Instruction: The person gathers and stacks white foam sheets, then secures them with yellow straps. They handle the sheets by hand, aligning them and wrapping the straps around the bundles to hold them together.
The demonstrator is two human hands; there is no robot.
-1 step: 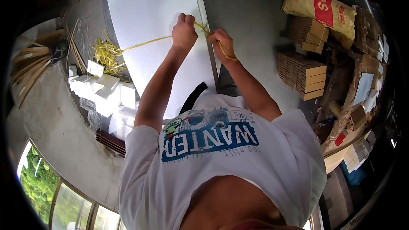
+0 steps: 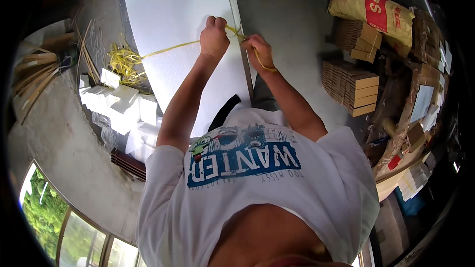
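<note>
Fingers (image 2: 212, 21) of the left hand (image 2: 214, 39) and right hand (image 2: 259, 52) grip thin yellow plastic string (image 2: 170, 50), partly hiding it. Under the left ones is a big flat white board (image 2: 163, 20), its far end cut off from sight.

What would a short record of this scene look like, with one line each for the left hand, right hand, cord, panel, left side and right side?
Left hand: fist closed on the cord, over the panel
Right hand: gripping the cord beside the panel's right edge
Cord: yellow, running across the panel; one strand hangs along the right wrist
Panel: white, flat
Left side: yellow tangle, white blocks
Right side: cardboard stacks, yellow sack
</note>
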